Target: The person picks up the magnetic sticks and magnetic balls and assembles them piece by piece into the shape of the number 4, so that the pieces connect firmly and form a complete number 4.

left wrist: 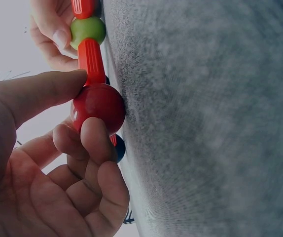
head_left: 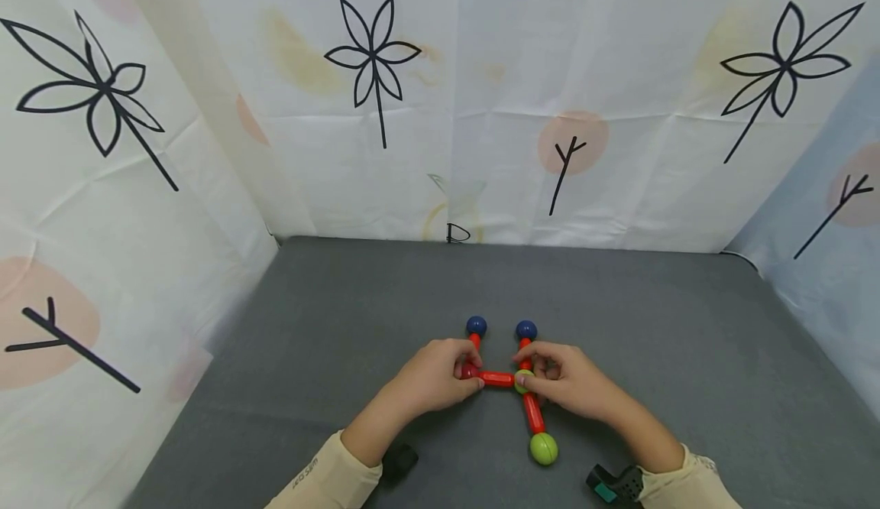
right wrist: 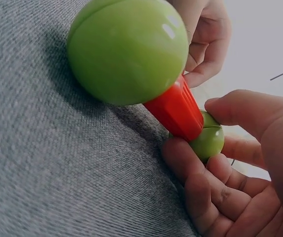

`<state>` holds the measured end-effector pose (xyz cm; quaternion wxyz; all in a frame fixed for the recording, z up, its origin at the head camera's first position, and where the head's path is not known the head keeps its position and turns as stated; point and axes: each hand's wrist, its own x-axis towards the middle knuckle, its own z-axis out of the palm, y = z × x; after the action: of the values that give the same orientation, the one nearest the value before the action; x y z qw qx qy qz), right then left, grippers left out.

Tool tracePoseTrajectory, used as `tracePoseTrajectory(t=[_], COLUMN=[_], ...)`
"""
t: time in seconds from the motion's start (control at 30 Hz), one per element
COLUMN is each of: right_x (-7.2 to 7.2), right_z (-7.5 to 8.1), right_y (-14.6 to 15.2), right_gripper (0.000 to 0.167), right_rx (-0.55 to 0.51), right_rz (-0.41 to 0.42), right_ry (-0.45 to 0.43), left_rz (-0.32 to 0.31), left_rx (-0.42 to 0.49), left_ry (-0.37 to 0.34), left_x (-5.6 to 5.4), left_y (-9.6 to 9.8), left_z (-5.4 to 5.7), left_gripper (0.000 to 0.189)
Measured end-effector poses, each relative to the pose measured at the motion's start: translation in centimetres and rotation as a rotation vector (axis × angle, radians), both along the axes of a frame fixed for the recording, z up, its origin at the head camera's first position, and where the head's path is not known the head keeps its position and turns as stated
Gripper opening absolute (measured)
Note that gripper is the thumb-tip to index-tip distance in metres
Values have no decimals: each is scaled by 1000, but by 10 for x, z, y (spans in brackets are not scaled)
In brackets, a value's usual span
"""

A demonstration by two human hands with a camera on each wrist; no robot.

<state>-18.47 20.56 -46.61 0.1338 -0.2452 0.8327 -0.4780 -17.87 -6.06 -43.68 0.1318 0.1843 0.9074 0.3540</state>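
A figure of red rods and coloured balls lies on the grey cloth. My left hand (head_left: 440, 375) pinches the red ball (left wrist: 99, 107) at its left corner between thumb and fingers. From that ball a red rod (head_left: 496, 379) runs across to a green ball (right wrist: 209, 140), which my right hand (head_left: 560, 375) holds with thumb and fingertips. Two blue balls, the left one (head_left: 477, 325) and the right one (head_left: 526, 330), top the rods pointing away. Toward me, another red rod (head_left: 533, 413) ends in a second green ball (head_left: 544, 449).
Grey cloth (head_left: 344, 310) covers the table. A white curtain (head_left: 495, 58) with leaf drawings stands along the back and both sides. Black wrist devices, one at the left (head_left: 400, 461) and one at the right (head_left: 615, 484), sit by the sleeves.
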Motion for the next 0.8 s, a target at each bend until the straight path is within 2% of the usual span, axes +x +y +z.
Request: tracePoseTrajectory(t=[0.27, 0.5, 0.8], right_x=[1, 2, 0], right_z=[2, 3, -2], right_y=[0, 2, 1], right_gripper=[27, 20, 21], right_rx=[-6, -61, -17], right_rz=[2, 62, 56], right_ry=[5, -18, -22], left_rz=[-1, -3, -2], left_rx=[-1, 4, 0], left_ry=[-3, -3, 3], left_x=[-1, 0, -1], left_y=[0, 0, 0], left_z=[0, 0, 0], left_gripper=[13, 13, 14])
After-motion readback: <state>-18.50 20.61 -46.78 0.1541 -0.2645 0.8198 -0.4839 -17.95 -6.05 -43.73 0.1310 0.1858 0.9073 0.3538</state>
